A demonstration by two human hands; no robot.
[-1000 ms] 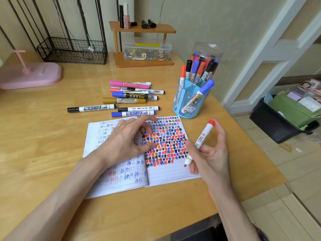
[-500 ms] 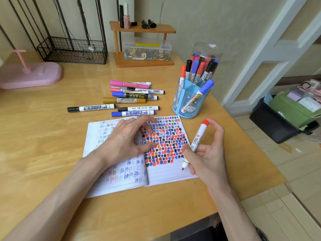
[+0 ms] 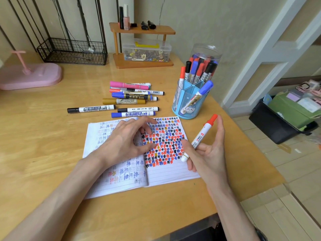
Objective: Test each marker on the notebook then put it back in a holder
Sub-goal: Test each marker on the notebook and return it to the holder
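1. The right hand point(image 3: 209, 153) is pinching the red marker point(image 3: 201, 135) low on its white barrel, thumb against curled fingers, with one finger reaching up beside the red end.
2. The marker is hanging in the air over the right edge of the notebook point(image 3: 173, 174), not touching the page. Its long axis is running from low-left to high-right: the pale end is pointing down toward the paper and the red end is tilting up and away. Whether the writing tip is bared, I cannot tell.
3. The left hand point(image 3: 125, 141) is resting on the notebook across the fold, fingers loosely bent, fingertips pressing the page flat and gripping nothing.
4. The blue holder point(image 3: 201, 105) is standing on the counter point(image 3: 52, 136) just beyond the notebook's far right corner, ahead of the right hand and slightly to its left. The right hand is the nearer one, so a return would probably mean lifting forward and righting the marker.
5. Loose markers point(image 3: 132, 100) are lying in a row beyond the notebook, probably awaiting their turn.
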